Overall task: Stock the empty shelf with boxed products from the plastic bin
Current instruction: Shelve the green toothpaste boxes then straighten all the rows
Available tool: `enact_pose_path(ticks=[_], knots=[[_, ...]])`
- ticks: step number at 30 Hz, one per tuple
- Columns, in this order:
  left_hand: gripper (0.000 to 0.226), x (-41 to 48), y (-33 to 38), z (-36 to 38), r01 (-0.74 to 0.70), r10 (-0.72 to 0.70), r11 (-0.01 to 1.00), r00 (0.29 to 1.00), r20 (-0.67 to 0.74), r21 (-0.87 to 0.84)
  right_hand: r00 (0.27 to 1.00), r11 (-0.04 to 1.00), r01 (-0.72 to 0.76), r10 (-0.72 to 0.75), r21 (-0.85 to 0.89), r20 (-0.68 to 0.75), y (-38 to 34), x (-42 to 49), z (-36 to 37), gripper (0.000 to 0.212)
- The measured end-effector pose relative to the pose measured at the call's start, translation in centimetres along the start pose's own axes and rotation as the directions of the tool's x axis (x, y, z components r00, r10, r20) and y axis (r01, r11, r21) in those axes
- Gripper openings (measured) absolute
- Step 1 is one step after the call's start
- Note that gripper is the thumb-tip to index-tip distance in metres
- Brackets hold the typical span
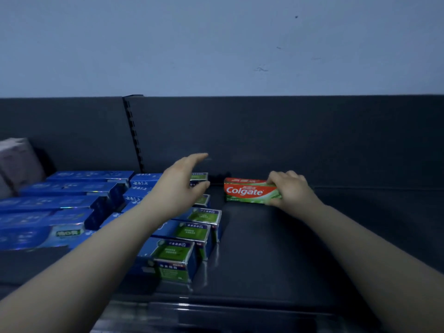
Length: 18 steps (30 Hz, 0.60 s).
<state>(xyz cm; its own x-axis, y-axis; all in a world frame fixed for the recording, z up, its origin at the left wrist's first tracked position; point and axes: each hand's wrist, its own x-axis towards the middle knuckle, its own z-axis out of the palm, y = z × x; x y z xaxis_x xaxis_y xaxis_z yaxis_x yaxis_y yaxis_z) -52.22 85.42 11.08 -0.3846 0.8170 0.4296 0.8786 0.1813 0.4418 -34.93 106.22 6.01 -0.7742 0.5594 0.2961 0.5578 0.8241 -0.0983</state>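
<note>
We count one Colgate box (249, 190) on the shelf (276, 248) and two hands above it. To its left we make out at least five green-ended blue boxes (204, 216) in a column running from the back toward the front edge; the left forearm hides the exact number. Further left lie at least four blue cartons (62, 188) in a second column, and one pale wrapped pack (16, 162) sits at the far left.

The Colgate box lies lengthwise at the rear of the shelf, near the dark back panel (288, 131), with a gap between it and the green-ended column. It is red on the left with white lettering, turning green toward the right. The right hand (292, 191) grips its right end, fingers curled over the top edge. The left hand (182, 186) is spread, fingers straight and thumb apart, over the rearmost blue boxes; we cannot tell whether it touches them.

All the boxes are long, rectangular, glossy cardboard, and some blue ones have foil-bright edges. The shelf is dark, smooth and faintly reflective, and a slotted upright (133, 133) runs up the back panel
</note>
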Motion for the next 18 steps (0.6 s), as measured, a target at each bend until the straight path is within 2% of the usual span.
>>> enact_pose_path(ticks=[3,12,14,18], knots=[[0.054,-0.7,-0.7,-0.4,0.011,-0.012,0.999,1.0,0.011,0.031,0.999,0.997,0.03,-0.031,0.076,0.009,0.4,0.2,0.0,0.026],[0.053,-1.3,-1.0,0.3,-0.019,0.015,0.999,0.996,0.09,0.045,0.999,0.999,-0.033,0.034,0.039,-0.031,-0.1,1.6,1.2,0.028],[0.054,-1.2,-1.0,0.2,-0.037,0.032,0.998,0.994,0.104,0.041,0.998,0.999,-0.053,0.053,0.005,-0.037,-0.8,1.5,0.8,0.035],[0.059,-0.4,-0.9,0.1,-0.12,0.108,0.99,0.982,0.153,0.068,0.988,0.998,-0.06,0.062,0.019,-0.138,-3.6,-0.5,-1.2,0.057]])
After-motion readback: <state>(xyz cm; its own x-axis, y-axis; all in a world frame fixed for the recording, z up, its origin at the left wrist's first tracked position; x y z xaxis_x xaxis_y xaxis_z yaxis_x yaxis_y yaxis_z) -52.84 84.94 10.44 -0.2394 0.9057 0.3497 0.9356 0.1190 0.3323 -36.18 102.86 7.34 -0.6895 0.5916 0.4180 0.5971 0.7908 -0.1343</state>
